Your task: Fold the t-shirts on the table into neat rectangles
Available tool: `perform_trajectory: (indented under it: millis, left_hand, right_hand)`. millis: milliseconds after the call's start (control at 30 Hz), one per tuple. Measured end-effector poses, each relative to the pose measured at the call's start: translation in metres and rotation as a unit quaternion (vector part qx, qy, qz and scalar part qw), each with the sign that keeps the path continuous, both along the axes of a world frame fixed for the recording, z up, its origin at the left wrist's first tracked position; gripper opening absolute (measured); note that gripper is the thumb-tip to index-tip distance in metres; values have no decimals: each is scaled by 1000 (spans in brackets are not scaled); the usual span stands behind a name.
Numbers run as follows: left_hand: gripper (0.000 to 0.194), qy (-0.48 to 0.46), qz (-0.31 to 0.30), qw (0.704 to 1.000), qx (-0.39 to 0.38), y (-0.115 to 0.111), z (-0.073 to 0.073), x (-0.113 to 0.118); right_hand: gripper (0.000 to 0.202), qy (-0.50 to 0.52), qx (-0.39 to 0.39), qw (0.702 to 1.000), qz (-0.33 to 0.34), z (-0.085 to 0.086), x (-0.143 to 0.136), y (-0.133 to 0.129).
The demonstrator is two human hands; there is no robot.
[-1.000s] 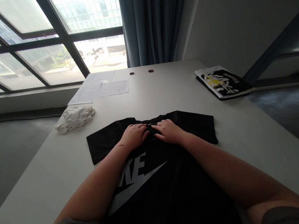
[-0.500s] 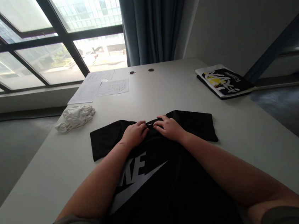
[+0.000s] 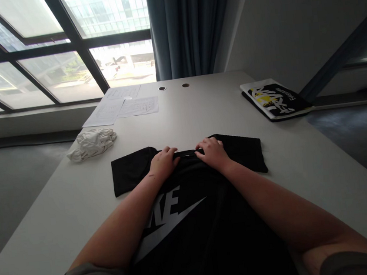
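A black T-shirt (image 3: 212,222) with a grey printed logo lies spread on the white table (image 3: 181,120), its collar at the far side and its short sleeves out to both sides. My left hand (image 3: 164,162) pinches the collar's left part between thumb and fingers. On the collar's right part, my right hand (image 3: 213,152) has its fingers curled round the cloth. The neckline runs nearly straight between the two hands. My forearms cover parts of the shirt's sides.
A crumpled white cloth (image 3: 92,143) lies at the table's left edge. Behind it are sheets of paper (image 3: 137,106). A folded black, white and yellow item (image 3: 274,99) rests at the right edge. Two round holes are near the far edge, before a curtain (image 3: 188,27).
My right hand has moved slightly right and its fingers have closed in. My left hand has shifted a little left. The collar between them now looks straighter.
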State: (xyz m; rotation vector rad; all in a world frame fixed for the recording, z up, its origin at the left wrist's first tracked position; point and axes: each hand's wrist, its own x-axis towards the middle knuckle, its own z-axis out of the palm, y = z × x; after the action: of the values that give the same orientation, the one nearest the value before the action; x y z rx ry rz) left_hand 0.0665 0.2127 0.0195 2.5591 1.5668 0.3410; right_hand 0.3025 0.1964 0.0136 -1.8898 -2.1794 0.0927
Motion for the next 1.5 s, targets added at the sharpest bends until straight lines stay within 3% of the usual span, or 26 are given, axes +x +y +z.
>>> perform_trajectory:
  millis: [200,367,600,700,833,900,1033,1233,1367,1500]
  left_hand:
    - [15,12,-34,997,64,4,-2,-5]
    - [11,-4,-46,990,134,5,3,-11]
    - [9,-24,-33,979,199,2,2,-12]
    - [8,-59,12,978,202,4,-1,-15]
    - [14,-83,69,977,182,5,-1,-15]
    - [20,-61,77,985,142,4,0,-14]
    - [35,20,98,993,62,5,-2,-15]
    - [57,26,123,992,20,11,-14,-25]
    - [68,60,124,988,-64,24,-21,-30]
    - [73,72,113,987,-93,55,-21,-30]
  right_hand:
    - [6,8,94,995,45,3,0,-4]
    - [11,53,92,991,83,1,5,-4]
    - [12,54,152,981,108,3,13,-4]
    - [9,51,183,980,53,3,18,-3]
    - [22,39,245,968,-46,5,26,0]
    - [21,31,222,974,-41,4,29,1]
    - [35,-7,91,996,-17,-4,32,5]
    - [65,-52,-94,991,-81,-15,40,15]
    - [70,-49,-144,981,-120,-16,44,23]
    - [73,-40,-158,973,-163,-16,40,35]
